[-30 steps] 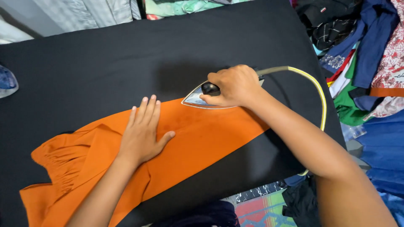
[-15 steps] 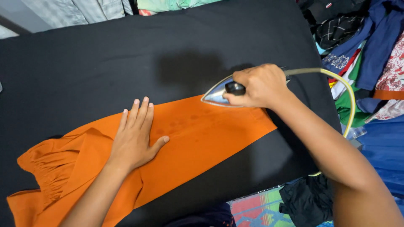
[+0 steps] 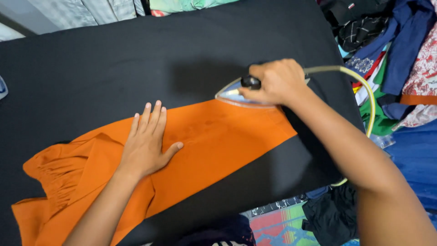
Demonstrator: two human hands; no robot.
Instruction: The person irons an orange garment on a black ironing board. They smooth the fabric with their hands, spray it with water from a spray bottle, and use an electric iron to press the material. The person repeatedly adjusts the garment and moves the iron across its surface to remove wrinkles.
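black board (image 3: 136, 64): iron (image 3: 236, 94) slid right along orange cloth (image 3: 218, 136).

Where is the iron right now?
In the head view, right of centre, the iron sits at the upper edge of the orange garment on the black ironing surface, gripped by the right hand.

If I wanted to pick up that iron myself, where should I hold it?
Probably by the dark handle on top of the iron, coming from above and behind, as the right hand does. The metal base lies flat on the orange cloth, the pointed nose faces left, and the yellow cord leaves the rear.
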